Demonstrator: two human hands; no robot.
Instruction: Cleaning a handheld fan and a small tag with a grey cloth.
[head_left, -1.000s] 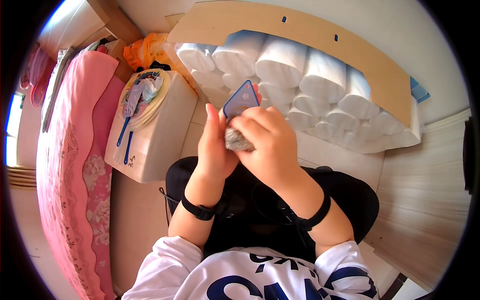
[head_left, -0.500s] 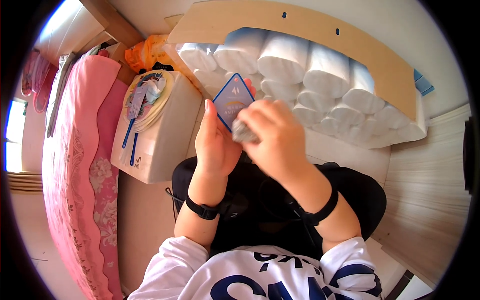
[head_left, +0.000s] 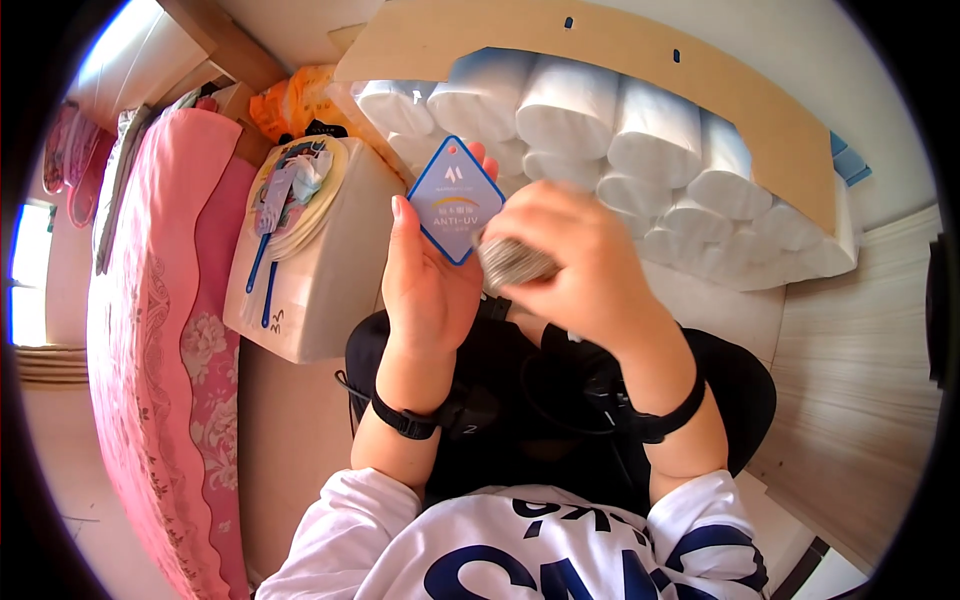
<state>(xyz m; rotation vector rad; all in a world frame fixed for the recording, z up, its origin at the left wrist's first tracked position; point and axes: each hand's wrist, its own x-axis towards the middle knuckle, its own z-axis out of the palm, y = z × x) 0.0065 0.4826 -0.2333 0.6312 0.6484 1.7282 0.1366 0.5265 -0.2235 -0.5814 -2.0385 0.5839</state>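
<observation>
1. Above the lap, left hand [head_left: 430, 290] pinches a blue diamond-shaped tag [head_left: 455, 200] upright.
2. Right hand [head_left: 575, 265] closes on a grey folded bundle [head_left: 512, 265] beside the tag.
3. Behind: stacked white rolls [head_left: 640, 140].

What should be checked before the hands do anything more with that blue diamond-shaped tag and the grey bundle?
1. Left hand has a grip on the blue tag: ok, fingers behind it, thumb at its edge.
2. Right hand has a grip on the grey bundle: ok, fingers wrapped over it.
3. Tag fully in sight: ok, its face is towards the camera.
4. Tag joined to the bundle: cannot tell, the link is hidden.
5. What the bundle is: cannot tell, blurred.
</observation>
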